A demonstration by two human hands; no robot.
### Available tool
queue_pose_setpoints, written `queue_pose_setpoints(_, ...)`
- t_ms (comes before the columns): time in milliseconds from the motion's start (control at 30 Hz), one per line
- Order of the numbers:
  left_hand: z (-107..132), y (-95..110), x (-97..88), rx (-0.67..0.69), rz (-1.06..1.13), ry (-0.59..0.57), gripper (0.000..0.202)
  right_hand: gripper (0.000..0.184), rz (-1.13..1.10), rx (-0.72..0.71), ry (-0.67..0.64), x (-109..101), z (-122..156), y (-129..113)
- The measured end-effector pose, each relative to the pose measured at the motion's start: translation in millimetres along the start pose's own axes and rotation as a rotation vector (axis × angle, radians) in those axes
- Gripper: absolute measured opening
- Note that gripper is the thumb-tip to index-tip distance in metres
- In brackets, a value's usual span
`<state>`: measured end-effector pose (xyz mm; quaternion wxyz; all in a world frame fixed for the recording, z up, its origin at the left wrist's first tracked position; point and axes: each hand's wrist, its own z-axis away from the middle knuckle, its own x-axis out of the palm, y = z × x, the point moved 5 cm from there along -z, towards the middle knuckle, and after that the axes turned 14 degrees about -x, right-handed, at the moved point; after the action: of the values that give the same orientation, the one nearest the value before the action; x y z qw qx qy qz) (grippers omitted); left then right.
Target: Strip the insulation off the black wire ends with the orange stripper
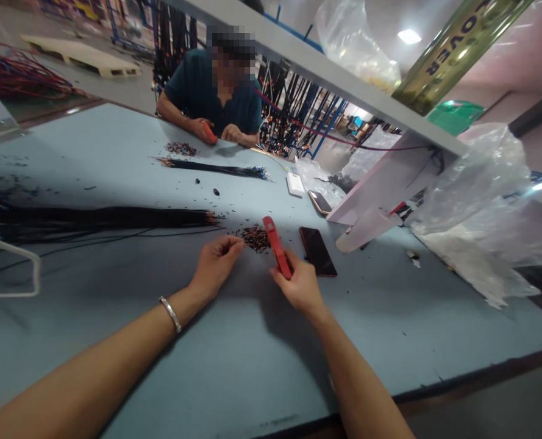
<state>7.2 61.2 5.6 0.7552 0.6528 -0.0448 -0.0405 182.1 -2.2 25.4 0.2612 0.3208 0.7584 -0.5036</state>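
Note:
My right hand [300,283] is closed around a red wire stripper [276,247], whose head points away from me. Left of it, my left hand [219,261] is closed in a pinch; whatever sits between thumb and forefinger is too small to make out. A small pile of dark and coppery clippings [255,238] lies on the table just beyond both hands. To the left stretches a thick bundle of black cables [161,217] with coppery ends facing the pile. A thin loose black cable [128,235] runs along the bundle's near side, toward my left hand.
A dark phone [317,251] lies right of my right hand, near a whitish cup [362,230]. Across the blue-grey table [234,366], a co-worker [216,91] holds a red tool [210,133] behind another cable bundle [216,169]. Plastic bags [476,201] crowd the right; a white frame [37,274] stands left.

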Motion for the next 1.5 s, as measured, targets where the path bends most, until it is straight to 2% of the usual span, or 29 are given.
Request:
queue_pose_setpoints(167, -3, -4, -0.1, -0.005, -0.005, -0.009, 0.022, 0.033, -0.944, 0.258, -0.021, 9, 12, 8)
queue_pose_setpoints(233, -5, -8, 0.0, -0.017, 0.002, -0.012, 0.021, 0.036, -1.175, 0.339, -0.068, 16, 18, 9)
queue_pose_setpoints(333, -6, -11, 0.3, -0.028, -0.016, -0.018, 0.019, 0.038, -1.354, 0.374, -0.124, 23, 23, 11)
queue_pose_setpoints(433, -5, -9, 1.0, -0.015, -0.054, -0.037, 0.02, 0.037, -1.413, 0.369, -0.118, 24, 23, 14)
queue_pose_setpoints(600, 4, 9, 0.2, 0.173, -0.139, -0.037, 0.019, 0.039, -1.419, 0.332, -0.14, 24, 24, 14)
queue_pose_setpoints(700, 6, 13, -0.8, 0.21, -0.168, -0.025, 0.018, 0.041, -1.389, 0.293, -0.161, 23, 26, 12)
queue_pose_setpoints(933, 4, 10, -1.7, 0.174, -0.289, 0.0, 0.021, 0.041, -1.387, 0.3, -0.196, 21, 28, 9)
queue_pose_setpoints(1133, 3, 7, -0.2, 0.173, -0.216, -0.032, 0.019, 0.042, -1.378, 0.318, -0.241, 23, 32, 7)
queue_pose_setpoints(1300, 1, 2, 1.9, 0.111, -0.173, -0.083, 0.023, 0.042, -1.407, 0.311, -0.323, 27, 35, -2)
queue_pose_setpoints(1500, 1, 4, 2.7, 0.166, -0.212, -0.09, 0.022, 0.043, -1.401, 0.296, -0.337, 29, 36, -1)
